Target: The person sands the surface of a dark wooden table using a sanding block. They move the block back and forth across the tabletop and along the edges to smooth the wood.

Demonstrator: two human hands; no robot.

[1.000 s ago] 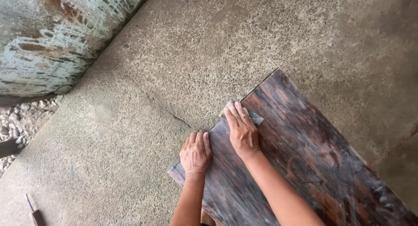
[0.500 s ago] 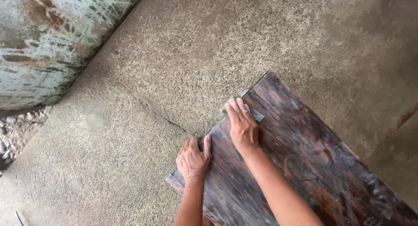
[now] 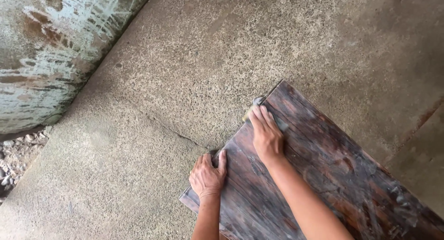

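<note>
The right hand (image 3: 267, 137) lies palm down on a dark, weathered wooden board (image 3: 323, 175), its fingers stretched out nearly straight and close together, pointing toward the board's far corner. Under the fingers sits a small grey, flat pad (image 3: 280, 125), likely a piece of abrasive sheet, with its edges showing beside the fingertips near the board's edge. The hand presses flat on it rather than curling around it, so it is a narrow, flattened pose with the pad pinned between fingers and wood. The right forearm runs from the lower middle of the view diagonally up across the board, bare to the elbow.

The left hand (image 3: 208, 174) rests on the board's near left edge, fingers spread a little and bent over the rim where the wood meets the concrete floor (image 3: 185, 73). It grips nothing else; it lies loosely open on the wood, thumb angled toward the right hand. Its forearm comes straight up from the bottom of the view.

The board lies flat on the concrete floor, slanting from the lower right toward the middle, its surface streaked dark brown with reddish and pale worn patches. A thin crack (image 3: 166, 129) in the concrete runs toward the left hand. At upper left stands a large rounded object with peeling pale-green paint (image 3: 51, 50), and some gravel (image 3: 14, 161) lies beneath it.
</note>
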